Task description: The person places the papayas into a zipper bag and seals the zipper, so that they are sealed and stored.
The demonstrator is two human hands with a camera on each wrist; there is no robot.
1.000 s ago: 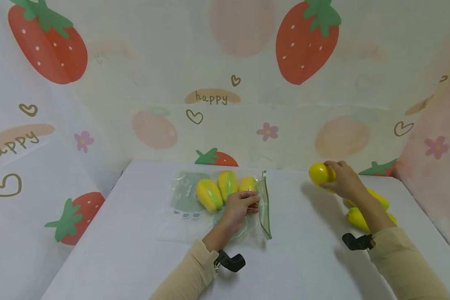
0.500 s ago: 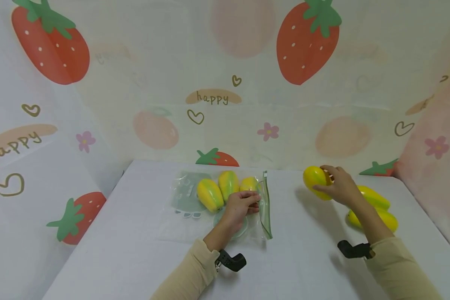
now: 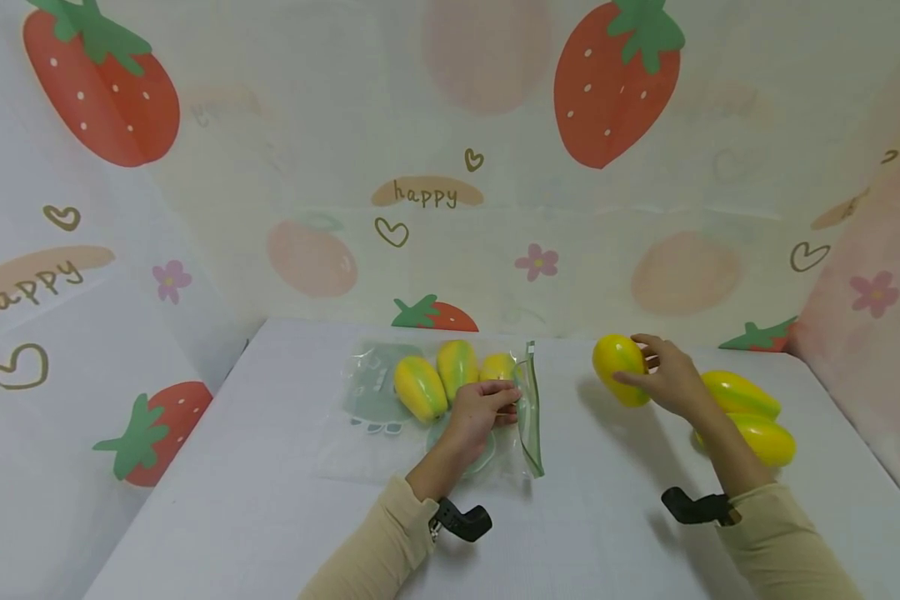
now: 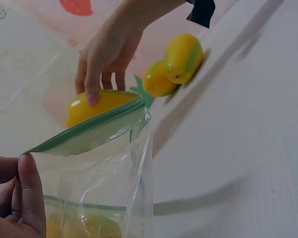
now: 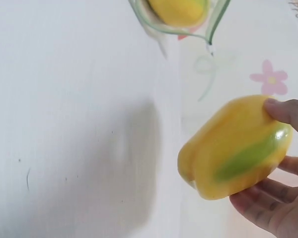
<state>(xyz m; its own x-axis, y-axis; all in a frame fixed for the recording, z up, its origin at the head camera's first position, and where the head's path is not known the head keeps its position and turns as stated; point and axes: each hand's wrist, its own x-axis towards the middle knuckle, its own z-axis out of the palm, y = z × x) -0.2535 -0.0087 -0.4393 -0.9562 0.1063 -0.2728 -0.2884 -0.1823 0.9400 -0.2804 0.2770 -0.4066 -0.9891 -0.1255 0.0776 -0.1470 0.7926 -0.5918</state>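
Note:
Above the table on the right, my right hand (image 3: 667,377) holds a yellow papaya (image 3: 619,370) with a green streak, its thumb and fingers round one end. My left hand (image 3: 480,417) pinches the rim of a clear zip bag (image 3: 345,454) with a green seal. In the left wrist view the mouth of the bag (image 4: 89,126) gapes, and the held papaya (image 4: 102,104) shows just beyond it. Inside the bag lie three papayas (image 3: 420,390), one partly hidden by my left hand.
Two more papayas (image 3: 761,439) lie side by side on the white table (image 3: 217,517), by my right forearm. A printed cloth (image 3: 330,150) with strawberries stands behind and at the sides.
My right hand has moved left and slightly lower with the papaya, away from the two on the table. My left hand and the bag stay in place.

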